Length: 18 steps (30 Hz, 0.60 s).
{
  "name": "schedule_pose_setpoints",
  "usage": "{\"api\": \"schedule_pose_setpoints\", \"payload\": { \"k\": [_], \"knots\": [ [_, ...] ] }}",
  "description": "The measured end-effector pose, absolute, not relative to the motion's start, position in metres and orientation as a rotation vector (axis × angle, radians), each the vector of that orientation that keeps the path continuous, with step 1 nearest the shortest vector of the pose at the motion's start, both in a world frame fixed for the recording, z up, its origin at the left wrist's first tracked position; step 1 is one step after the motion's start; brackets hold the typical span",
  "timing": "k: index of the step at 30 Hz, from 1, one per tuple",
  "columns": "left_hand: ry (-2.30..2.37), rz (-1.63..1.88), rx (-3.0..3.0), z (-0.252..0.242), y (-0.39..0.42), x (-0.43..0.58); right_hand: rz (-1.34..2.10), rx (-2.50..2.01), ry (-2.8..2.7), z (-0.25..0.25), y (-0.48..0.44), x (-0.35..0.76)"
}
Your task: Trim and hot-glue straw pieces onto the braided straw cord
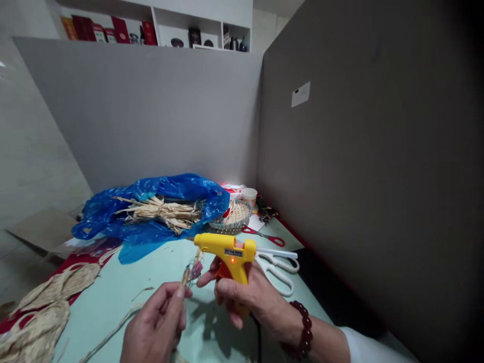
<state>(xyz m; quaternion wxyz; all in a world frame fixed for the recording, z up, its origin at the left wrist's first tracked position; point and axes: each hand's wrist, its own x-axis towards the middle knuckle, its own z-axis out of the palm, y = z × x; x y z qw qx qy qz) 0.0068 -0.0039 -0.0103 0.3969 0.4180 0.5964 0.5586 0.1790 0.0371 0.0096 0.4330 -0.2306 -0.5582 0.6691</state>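
My right hand (pixel 245 290) is wrapped round the grip of a yellow hot glue gun (pixel 223 248), its nozzle pointing left and a small red light glowing on its side. A clear glue stick (pixel 278 253) sticks out of the back of the gun. My left hand (pixel 162 315) is closed in a pinch on a small straw-coloured piece (pixel 186 275), held upright below the nozzle. A small purplish bit (pixel 196 269) with thin wiry strands shows beside that piece. The tip of the nozzle is hard to make out.
A blue plastic bag (pixel 151 242) holds a bundle of dried husk strips (pixel 162 214). Behind the gun are a woven basket (pixel 236 217), a paper cup (pixel 249 194), red scissors (pixel 264 235) and white-handled scissors (pixel 282 280). Braided straw pieces (pixel 41 322) lie at left. Grey partitions (pixel 170 116) enclose the table.
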Motion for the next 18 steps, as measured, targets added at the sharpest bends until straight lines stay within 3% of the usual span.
{"api": "schedule_pose_setpoints", "payload": {
  "k": [12, 18],
  "knots": [
    [1.244, 1.606, 0.791, 0.004, 0.000, -0.009, 1.883, -0.478, -1.371, 0.008, 0.030, 0.186],
    [1.317, 1.622, 0.874, 0.006, -0.005, -0.012, 1.755, -0.687, -1.663, 0.014, 0.028, 0.191]
  ]
}}
